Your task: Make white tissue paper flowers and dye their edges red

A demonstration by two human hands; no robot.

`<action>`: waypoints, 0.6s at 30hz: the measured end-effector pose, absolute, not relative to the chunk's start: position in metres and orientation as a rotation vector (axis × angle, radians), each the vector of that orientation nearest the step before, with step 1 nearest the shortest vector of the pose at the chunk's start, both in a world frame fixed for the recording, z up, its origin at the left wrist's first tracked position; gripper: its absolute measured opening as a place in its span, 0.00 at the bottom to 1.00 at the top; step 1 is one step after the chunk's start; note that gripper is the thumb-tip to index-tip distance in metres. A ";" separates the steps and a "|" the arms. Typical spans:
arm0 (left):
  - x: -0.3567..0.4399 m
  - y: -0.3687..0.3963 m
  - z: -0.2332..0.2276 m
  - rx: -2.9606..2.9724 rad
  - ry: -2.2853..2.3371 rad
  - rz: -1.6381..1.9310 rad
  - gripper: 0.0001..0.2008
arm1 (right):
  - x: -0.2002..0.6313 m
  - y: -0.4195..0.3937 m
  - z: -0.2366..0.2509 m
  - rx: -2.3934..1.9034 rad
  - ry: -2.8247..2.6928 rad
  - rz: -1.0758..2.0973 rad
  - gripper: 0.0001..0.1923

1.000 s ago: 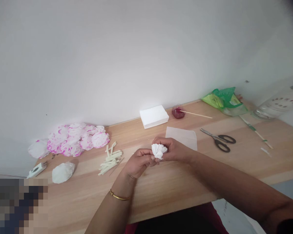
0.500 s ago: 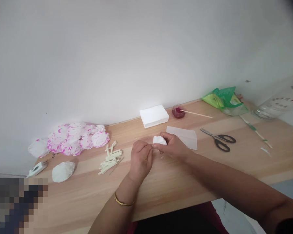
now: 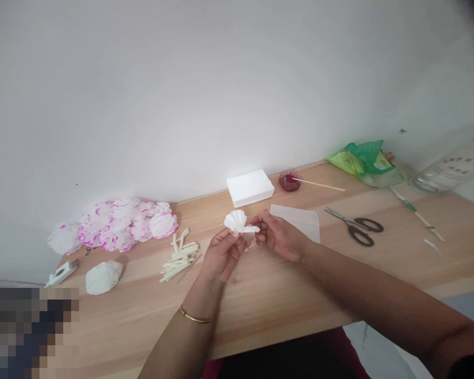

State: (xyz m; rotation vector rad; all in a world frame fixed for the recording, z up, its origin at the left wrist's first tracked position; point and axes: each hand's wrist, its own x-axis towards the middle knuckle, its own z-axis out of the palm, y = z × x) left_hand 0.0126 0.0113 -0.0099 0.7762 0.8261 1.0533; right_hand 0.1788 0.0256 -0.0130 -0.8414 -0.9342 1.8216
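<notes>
A small pleated white tissue piece (image 3: 239, 221), fanned out at its left end, hangs just above the wooden table (image 3: 284, 300). My left hand (image 3: 221, 255) pinches it from below at the fanned end. My right hand (image 3: 278, 235) pinches its other end with the fingertips. Both hands meet near the table's middle. A gold bangle sits on my left wrist.
Pink-and-white tissue flowers (image 3: 120, 223) lie at the back left, with a plain white one (image 3: 103, 277) and a small white device (image 3: 61, 273) nearer. Cut pale sticks (image 3: 179, 258), a tissue stack (image 3: 249, 187), a flat sheet (image 3: 298, 220), a red dye cup (image 3: 288, 181), scissors (image 3: 357, 227) and a green bag (image 3: 363, 162) lie around.
The tissue was bunched between both hands; now it is drawn out sideways, with its left end fanned open. My left hand turned palm-up under it.
</notes>
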 end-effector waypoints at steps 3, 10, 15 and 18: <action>0.012 0.010 -0.008 0.606 0.666 0.958 0.08 | 0.182 0.028 -0.014 -0.766 -1.108 1.920 0.21; 0.018 0.006 -0.012 0.641 0.713 0.903 0.09 | 0.183 0.023 -0.007 -0.723 -1.393 1.770 0.26; 0.021 0.005 -0.015 0.879 0.823 0.957 0.12 | 0.183 0.019 0.000 -0.936 -1.505 1.521 0.12; 0.019 0.004 -0.012 1.224 1.058 0.965 0.13 | 0.184 0.021 -0.002 -1.044 -1.474 1.436 0.13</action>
